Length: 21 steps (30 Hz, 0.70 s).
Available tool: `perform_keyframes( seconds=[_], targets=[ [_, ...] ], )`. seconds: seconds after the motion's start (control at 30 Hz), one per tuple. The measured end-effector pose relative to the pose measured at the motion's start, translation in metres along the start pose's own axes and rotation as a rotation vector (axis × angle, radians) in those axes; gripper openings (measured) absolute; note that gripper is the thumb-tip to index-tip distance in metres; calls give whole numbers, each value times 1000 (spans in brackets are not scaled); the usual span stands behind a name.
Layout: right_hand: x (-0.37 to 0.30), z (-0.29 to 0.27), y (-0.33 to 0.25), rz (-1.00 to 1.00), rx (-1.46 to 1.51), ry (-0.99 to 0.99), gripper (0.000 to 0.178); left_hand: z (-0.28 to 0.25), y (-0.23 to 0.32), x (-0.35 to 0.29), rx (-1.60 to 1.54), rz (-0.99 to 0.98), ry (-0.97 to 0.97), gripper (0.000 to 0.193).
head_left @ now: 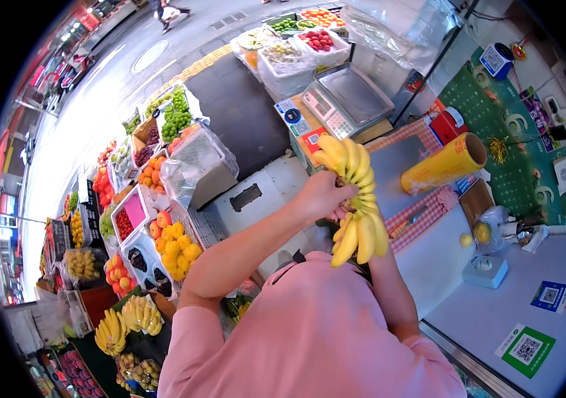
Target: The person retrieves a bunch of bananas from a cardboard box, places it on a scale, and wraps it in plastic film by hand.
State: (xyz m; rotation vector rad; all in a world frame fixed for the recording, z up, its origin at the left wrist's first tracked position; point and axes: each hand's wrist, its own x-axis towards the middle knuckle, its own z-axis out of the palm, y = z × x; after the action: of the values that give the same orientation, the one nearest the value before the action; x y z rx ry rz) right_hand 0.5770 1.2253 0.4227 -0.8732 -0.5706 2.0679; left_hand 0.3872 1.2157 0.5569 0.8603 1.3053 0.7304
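Observation:
A large bunch of yellow bananas (364,232) is held up in front of my chest, its fruit fanning outward from the stem side. My left hand (325,194) is closed around the stem end at the bunch's left side. My right forearm (392,295) comes up from below and passes behind the bananas. The bunch hides my right hand, so its fingers and grip do not show.
Beyond the bananas stands a weighing scale (353,99) on a counter. To the right are a yellow film roll (442,162), a knife (408,222) on checked cloth and a small white box (485,270). Crates of oranges (153,171) and other fruit line the left.

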Motion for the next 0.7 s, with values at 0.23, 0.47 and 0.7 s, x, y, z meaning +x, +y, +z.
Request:
perform_keyframes(
  seconds=[0.23, 0.47, 0.7],
  targets=[
    [-72, 32, -66, -853, -1193, 309, 21, 18, -17, 25, 3, 35, 223, 28],
    [-55, 46, -59, -1138, -1502, 261, 38, 33, -30, 28, -243, 109, 357, 28],
    [-53, 58, -61, -1150, -1476, 195, 36, 37, -32, 17, -256, 163, 517, 29]
  ],
)
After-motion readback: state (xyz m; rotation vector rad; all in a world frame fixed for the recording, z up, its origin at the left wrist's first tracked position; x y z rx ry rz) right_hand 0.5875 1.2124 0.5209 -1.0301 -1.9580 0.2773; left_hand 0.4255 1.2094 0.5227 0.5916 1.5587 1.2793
